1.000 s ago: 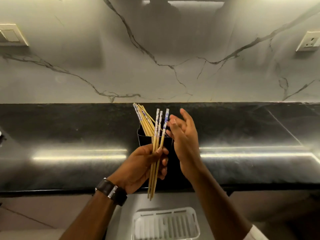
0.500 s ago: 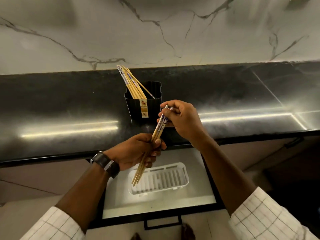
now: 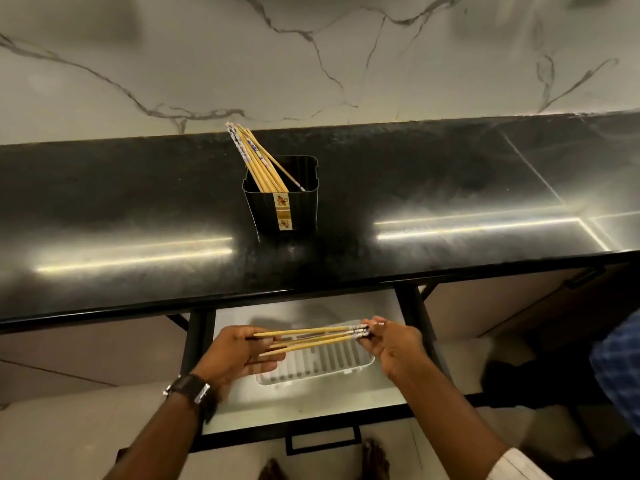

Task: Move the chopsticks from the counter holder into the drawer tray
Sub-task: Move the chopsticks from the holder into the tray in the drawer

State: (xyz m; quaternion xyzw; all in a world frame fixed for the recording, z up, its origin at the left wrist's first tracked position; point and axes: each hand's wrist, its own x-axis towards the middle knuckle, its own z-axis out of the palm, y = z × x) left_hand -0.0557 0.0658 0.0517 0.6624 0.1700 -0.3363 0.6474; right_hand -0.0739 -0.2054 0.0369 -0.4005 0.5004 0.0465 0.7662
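A small bundle of bamboo chopsticks (image 3: 311,339) lies level between my two hands, just above the white slotted tray (image 3: 349,368) in the open drawer (image 3: 311,403). My left hand (image 3: 239,355) grips the plain tips; my right hand (image 3: 391,344) pinches the blue-patterned ends. On the black counter (image 3: 138,209) stands the black holder (image 3: 298,209), with several more chopsticks (image 3: 256,157) leaning to its left.
The counter's front edge overhangs the drawer's back. A black handle (image 3: 322,441) sits at the drawer front. A person's blue checked sleeve (image 3: 616,365) shows at the right edge. Marble wall (image 3: 311,64) rises behind the counter.
Both hands have carried the bundle from in front of the holder down to the drawer, turning it from nearly upright to level over the tray. The view has tilted downward.
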